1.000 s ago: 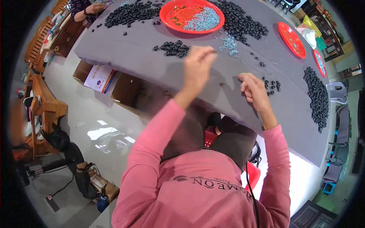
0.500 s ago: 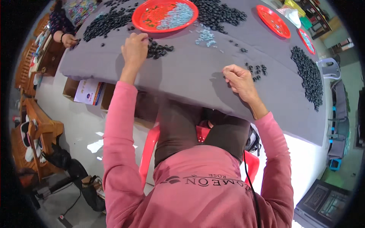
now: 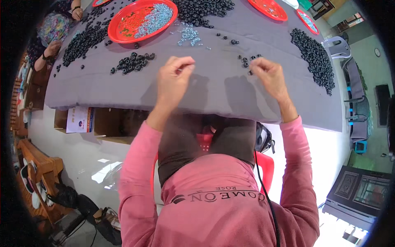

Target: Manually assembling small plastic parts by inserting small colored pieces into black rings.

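My left hand (image 3: 175, 78) hovers over the grey cloth with thumb and forefinger pinched together; whatever they hold is too small to make out. To its left lies a loose cluster of shiny black beads (image 3: 132, 63). My right hand (image 3: 270, 78) is closed in a pinch just beside a smaller group of black beads (image 3: 246, 62). One dark bead shows by its fingertips, but I cannot tell if it is gripped. Beyond my hands lie small pale blue pieces (image 3: 189, 35) and a red plate (image 3: 119, 38) partly covered with more of them.
Large heaps of black beads (image 3: 314, 59) lie at the right, the back and the left of the cloth-covered table (image 3: 123, 90). Another red plate (image 3: 275, 12) stands at the back right. At the far left another person's hands (image 3: 52, 48) rest near a bead heap. Cardboard boxes (image 3: 117, 121) sit under the table.
My left hand has moved right, away from the left bead cluster, toward my right hand. My right hand now sits closer to its beads. The whole view has shifted, and more of the other person shows.
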Motion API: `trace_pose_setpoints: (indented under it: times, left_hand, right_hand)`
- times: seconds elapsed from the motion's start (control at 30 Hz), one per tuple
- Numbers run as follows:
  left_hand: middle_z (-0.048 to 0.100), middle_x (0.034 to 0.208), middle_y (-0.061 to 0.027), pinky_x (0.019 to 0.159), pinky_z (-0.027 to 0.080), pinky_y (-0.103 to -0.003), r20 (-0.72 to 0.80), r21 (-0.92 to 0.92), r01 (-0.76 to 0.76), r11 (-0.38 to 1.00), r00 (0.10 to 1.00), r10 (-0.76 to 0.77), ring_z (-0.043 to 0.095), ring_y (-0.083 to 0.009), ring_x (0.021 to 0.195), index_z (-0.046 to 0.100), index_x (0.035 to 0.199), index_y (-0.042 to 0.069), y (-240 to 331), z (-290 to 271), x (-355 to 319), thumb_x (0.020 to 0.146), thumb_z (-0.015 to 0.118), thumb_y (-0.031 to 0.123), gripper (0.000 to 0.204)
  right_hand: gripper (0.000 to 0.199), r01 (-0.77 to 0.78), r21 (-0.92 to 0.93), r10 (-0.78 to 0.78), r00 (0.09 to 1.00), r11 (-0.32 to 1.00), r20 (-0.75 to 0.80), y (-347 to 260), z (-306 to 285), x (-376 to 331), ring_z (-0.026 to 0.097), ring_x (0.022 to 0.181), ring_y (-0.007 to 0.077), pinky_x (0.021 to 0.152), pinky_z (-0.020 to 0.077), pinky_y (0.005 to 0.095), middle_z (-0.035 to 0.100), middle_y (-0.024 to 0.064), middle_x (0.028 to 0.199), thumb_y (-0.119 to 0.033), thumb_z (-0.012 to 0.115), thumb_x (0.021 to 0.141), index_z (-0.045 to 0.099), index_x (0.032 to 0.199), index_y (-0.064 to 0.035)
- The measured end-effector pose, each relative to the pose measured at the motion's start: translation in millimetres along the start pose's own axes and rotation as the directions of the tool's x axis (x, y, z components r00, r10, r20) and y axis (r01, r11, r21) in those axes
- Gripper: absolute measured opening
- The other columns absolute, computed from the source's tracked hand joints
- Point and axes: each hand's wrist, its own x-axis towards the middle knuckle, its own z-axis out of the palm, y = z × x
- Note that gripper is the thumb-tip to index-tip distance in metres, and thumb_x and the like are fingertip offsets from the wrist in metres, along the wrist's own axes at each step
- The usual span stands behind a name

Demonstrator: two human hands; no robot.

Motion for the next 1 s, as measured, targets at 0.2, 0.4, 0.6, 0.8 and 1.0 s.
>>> trace_pose_setpoints:
  times: [0.2, 0.4, 0.6, 0.8, 1.0]
  left_hand:
    - [0.056, 0.086, -0.0005, 0.07, 0.045, -0.02, -0.059, -0.25, 0.113, 0.962, 0.99, -0.131, 0.053, -0.0069, 0.075, 0.062, 0.098, -0.001, -6, 32, -13, 0.082, 0.059, -0.001, 0.016]
    - [0.054, 0.086, -0.0016, 0.064, 0.046, -0.02, -0.111, -0.229, 0.082, 0.97, 0.988, -0.109, 0.054, -0.0071, 0.073, 0.061, 0.099, -0.001, -15, 32, -14, 0.082, 0.058, -0.002, 0.017]
    - [0.054, 0.085, -0.0021, 0.063, 0.047, -0.02, -0.122, -0.173, 0.052, 0.984, 0.99, -0.074, 0.054, -0.0073, 0.072, 0.062, 0.099, 0.0, -16, 31, -15, 0.081, 0.058, -0.002, 0.018]
    - [0.055, 0.081, -0.0057, 0.066, 0.048, -0.025, -0.128, -0.126, 0.055, 0.991, 0.989, -0.071, 0.057, -0.0122, 0.071, 0.061, 0.096, -0.001, -8, 31, -14, 0.078, 0.059, -0.003, 0.018]
    - [0.055, 0.081, -0.0058, 0.065, 0.048, -0.025, -0.118, -0.148, 0.055, 0.987, 0.99, -0.073, 0.057, -0.0126, 0.071, 0.061, 0.097, -0.001, -9, 32, -13, 0.079, 0.058, -0.003, 0.018]
  right_hand:
    - [0.016, 0.275, -0.474, -0.3, 0.954, 0.837, 0.024, 24, -6, 49, 0.061, 0.081, 0.0218, 0.071, 0.0471, 0.0317, 0.065, 0.0111, 0.088, -0.01, 0.057, 0.078, 0.064, 0.09, -0.0033]
    - [0.02, 0.3, -0.693, -0.192, 0.954, 0.656, 0.231, 18, 5, 64, 0.057, 0.092, 0.0299, 0.081, 0.0453, 0.0385, 0.065, 0.0099, 0.093, -0.014, 0.055, 0.076, 0.065, 0.09, -0.005]
    - [0.02, 0.232, -0.604, -0.253, 0.966, 0.763, 0.051, 17, -2, 67, 0.06, 0.082, 0.0312, 0.074, 0.0477, 0.0388, 0.065, 0.012, 0.087, -0.016, 0.054, 0.075, 0.066, 0.087, -0.0051]
    - [0.017, 0.112, -0.721, -0.026, 0.991, 0.683, 0.13, 9, 2, 65, 0.06, 0.063, 0.0313, 0.062, 0.049, 0.0385, 0.062, 0.0123, 0.063, -0.02, 0.058, 0.069, 0.067, 0.077, -0.0075]
    - [0.019, 0.133, -0.717, -0.056, 0.99, 0.684, 0.13, 21, 4, 73, 0.06, 0.061, 0.0271, 0.061, 0.0488, 0.0346, 0.061, 0.0135, 0.065, -0.019, 0.061, 0.064, 0.065, 0.077, -0.0048]
